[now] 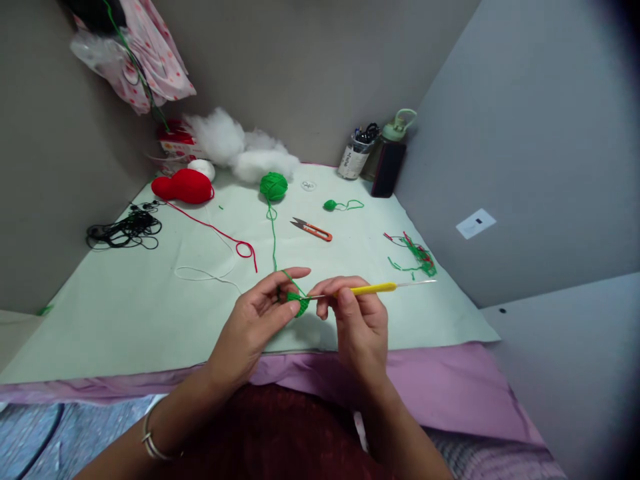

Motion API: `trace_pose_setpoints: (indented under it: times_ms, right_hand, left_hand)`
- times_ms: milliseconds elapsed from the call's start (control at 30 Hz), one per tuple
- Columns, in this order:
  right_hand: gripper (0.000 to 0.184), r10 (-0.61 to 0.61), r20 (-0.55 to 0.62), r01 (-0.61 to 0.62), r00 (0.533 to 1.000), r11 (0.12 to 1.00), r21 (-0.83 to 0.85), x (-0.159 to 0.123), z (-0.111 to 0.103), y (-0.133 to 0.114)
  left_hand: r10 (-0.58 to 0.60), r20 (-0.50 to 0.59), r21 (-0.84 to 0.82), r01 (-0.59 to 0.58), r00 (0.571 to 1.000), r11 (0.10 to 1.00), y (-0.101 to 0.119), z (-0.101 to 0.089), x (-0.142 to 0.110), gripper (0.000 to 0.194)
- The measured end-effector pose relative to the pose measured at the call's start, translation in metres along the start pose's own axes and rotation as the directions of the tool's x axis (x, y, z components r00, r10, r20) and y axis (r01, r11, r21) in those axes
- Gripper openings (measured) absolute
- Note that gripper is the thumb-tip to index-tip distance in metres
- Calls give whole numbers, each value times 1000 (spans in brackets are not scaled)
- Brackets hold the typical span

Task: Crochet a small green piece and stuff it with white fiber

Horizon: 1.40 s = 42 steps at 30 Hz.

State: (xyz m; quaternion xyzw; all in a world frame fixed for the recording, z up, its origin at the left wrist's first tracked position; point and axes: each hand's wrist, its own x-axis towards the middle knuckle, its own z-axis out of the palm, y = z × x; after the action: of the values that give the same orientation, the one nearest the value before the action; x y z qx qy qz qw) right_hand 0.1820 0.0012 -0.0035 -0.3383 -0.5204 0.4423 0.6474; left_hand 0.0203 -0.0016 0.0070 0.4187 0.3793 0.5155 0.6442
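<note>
Green crochet piece [299,305] sits at the fingertips of the left hand [256,319], over the near part of the table. On my remote feed, a pale green table cover [145,313] spans the work surface. Pink polka-dot fabric [155,57] hangs at the upper left, and white fiberfill [220,137] is heaped along the back. I find both hands occupied: the left pinches the crochet piece between thumb and fingers, index finger extended with yarn running over it; the right hand [363,320] grips a crochet hook [374,289] by its yellow handle. The hook's shaft meets the piece; I cannot tell whether it passes through a stitch. At the back right I log a water bottle [394,131] with a smartphone [389,171] upright before it. Tangled black cord [127,228] lies at the left, near a red yarn bundle [187,187]. Behind the hands, I note a green yarn ball [273,186], its strand leading toward the left hand. Orange-handled thread snips [314,231] lie to its right, blades apart. Beyond them rests a small green yarn ball with a loose tail [329,205].
</note>
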Motion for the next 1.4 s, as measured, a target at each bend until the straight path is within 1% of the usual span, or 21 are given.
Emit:
trace_pose_setpoints:
  times_ms: [133, 300, 400, 467, 500, 533, 600, 667, 733, 800, 900, 933, 1000, 1067, 1100, 1133, 1167, 1233, 1267, 1333, 1400]
  right_hand:
    - [21, -151, 69, 163, 986, 957, -240, -7, 0, -7]
    - [22, -379, 223, 440, 898, 771, -460, -9, 0, -6]
    - [25, -477, 336, 575, 812, 558, -598, -10, -2, 3]
    - [30, -527, 381, 626, 760, 435, -647, -11, -4, 9]
    - [31, -537, 373, 627, 757, 436, -646, -12, -4, 10]
    - [30, -532, 335, 606, 777, 492, -625, -12, -5, 10]
    - [25, -460, 181, 482, 869, 708, -516, -11, -4, 8]
    - [22, -314, 27, 307, 949, 900, -311, -8, -1, 5]
    - [21, -209, -25, 203, 978, 967, -154, -5, 2, 2]
    - [18, -191, 3, 189, 982, 972, -138, -3, 5, 2]
    - [20, -247, 44, 250, 968, 933, -260, -5, 6, 6]
    - [22, -284, 67, 290, 956, 899, -327, -7, 6, 8]
    - [28, -378, 144, 398, 914, 776, -489, -11, 3, 11]
    - [34, -457, 217, 489, 862, 644, -588, -14, 1, 12]
    - [34, -473, 214, 498, 855, 630, -596, -14, 0, 11]
    - [32, -465, 169, 470, 869, 669, -576, -13, -1, 10]
    - [28, -423, 95, 407, 901, 750, -521, -11, -1, 8]
    - [21, -254, -68, 222, 965, 926, -306, -6, 1, 5]
    - [19, -153, -102, 134, 983, 976, -171, -3, 2, 4]
    - [18, -12, -81, 14, 997, 1000, 14, 0, 5, 4]
    - [15, 26, -39, -25, 999, 999, 30, 1, 8, 7]
  left_hand:
    - [73, -4, 117, -72, 997, 991, -3, -4, 0, 32]
    - [141, -47, 184, -130, 989, 974, -6, -1, -1, 31]
    - [98, -92, 44, -94, 991, 995, -6, 5, -2, 36]
    - [-34, -72, -150, 22, 997, 988, -5, 8, -1, 42]
    - [-116, -38, -248, 103, 993, 963, -4, 9, 0, 45]
    - [-191, 1, -327, 181, 982, 928, -2, 9, 0, 45]
    - [-275, 53, -416, 272, 960, 868, 2, 7, 2, 43]
    - [-260, 43, -433, 252, 965, 865, 5, 5, 3, 40]
    - [-209, 37, -401, 206, 977, 893, 5, 6, 2, 41]
    - [-164, 38, -347, 167, 986, 923, 3, 9, 1, 40]
    - [-112, -6, -276, 106, 994, 955, -2, 13, 0, 39]
    - [-100, -31, -266, 88, 994, 960, -3, 14, 0, 41]
    - [-112, -62, -281, 90, 992, 955, -5, 14, 1, 45]
    - [-194, -22, -347, 174, 981, 922, -4, 13, 2, 46]
    - [-244, 13, -384, 230, 970, 894, -2, 11, 3, 45]
    - [-285, 41, -416, 276, 958, 866, -1, 10, 4, 42]
    - [-310, 54, -440, 301, 949, 846, 0, 9, 5, 39]
    - [-297, 28, -452, 277, 955, 848, 2, 7, 6, 33]
    - [-267, 9, -433, 244, 964, 868, 3, 7, 6, 32]
    - [-178, -18, -348, 161, 984, 924, 2, 7, 5, 32]
    - [-97, -20, -233, 90, 995, 968, -1, 7, 3, 32]
